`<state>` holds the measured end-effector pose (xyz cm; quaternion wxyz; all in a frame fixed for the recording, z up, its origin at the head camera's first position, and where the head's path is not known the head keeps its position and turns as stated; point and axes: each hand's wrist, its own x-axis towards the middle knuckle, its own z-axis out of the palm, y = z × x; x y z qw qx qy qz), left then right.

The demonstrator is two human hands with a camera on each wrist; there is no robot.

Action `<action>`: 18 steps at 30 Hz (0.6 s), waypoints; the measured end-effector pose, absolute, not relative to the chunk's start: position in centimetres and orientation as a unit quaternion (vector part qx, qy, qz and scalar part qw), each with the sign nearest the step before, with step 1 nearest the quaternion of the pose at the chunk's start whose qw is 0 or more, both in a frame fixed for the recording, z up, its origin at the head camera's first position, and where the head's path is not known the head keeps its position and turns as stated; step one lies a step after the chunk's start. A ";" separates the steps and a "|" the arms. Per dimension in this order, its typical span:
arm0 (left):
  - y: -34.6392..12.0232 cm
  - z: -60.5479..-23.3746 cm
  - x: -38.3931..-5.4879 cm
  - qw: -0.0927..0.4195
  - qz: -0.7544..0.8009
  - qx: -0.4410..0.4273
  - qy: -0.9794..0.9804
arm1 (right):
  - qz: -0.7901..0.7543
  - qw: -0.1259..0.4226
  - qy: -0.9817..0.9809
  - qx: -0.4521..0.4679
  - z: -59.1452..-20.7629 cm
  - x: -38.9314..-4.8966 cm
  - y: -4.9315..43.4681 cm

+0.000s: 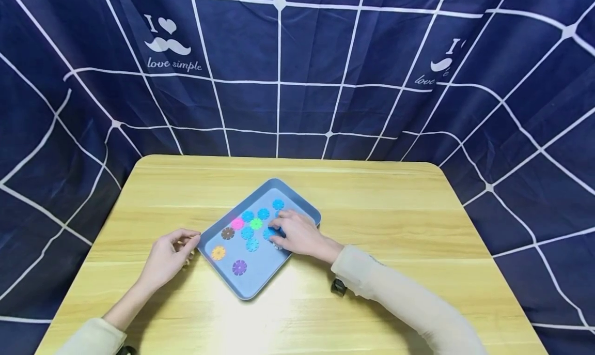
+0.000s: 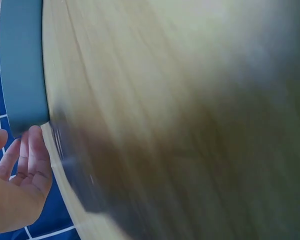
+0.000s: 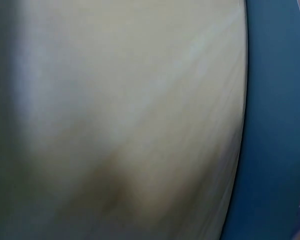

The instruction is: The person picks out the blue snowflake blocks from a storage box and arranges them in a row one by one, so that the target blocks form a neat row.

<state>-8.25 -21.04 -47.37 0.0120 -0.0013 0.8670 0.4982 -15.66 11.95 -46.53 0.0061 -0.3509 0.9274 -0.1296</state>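
Note:
A blue-grey rectangular tray (image 1: pixel 251 288) lies at an angle on the table, holding several notched plastic discs. At its left corner, my left hand (image 1: pixel 169 254) pinches the rim; in the left wrist view that hand's fingers (image 2: pixel 37 145) touch the tray's corner (image 2: pixel 25 75). My right hand (image 1: pixel 299 233) reaches over the right side with bent fingers. A blue disc (image 1: pixel 268 233) shows between its thumb and index finger; whether they grip it is hidden. A green disc (image 1: pixel 256 224), pink disc (image 1: pixel 237 224), brown disc (image 1: pixel 228 233), orange disc (image 1: pixel 218 252) and purple disc (image 1: pixel 239 267) lie to the left.
More blue discs, such as one blue disc (image 1: pixel 278 204) near the far corner, lie in the tray. The wooden table (image 1: pixel 372 210) stands against a dark blue curtain (image 1: pixel 307 107) with white lines. In the right wrist view, the tray's outer wall (image 3: pixel 270 120) runs along the right.

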 end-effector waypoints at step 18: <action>-21.1 -47.5 -8.9 0.083 0.566 -0.058 0.818 | -0.119 0.030 0.932 -0.341 -46.9 -16.2 11.1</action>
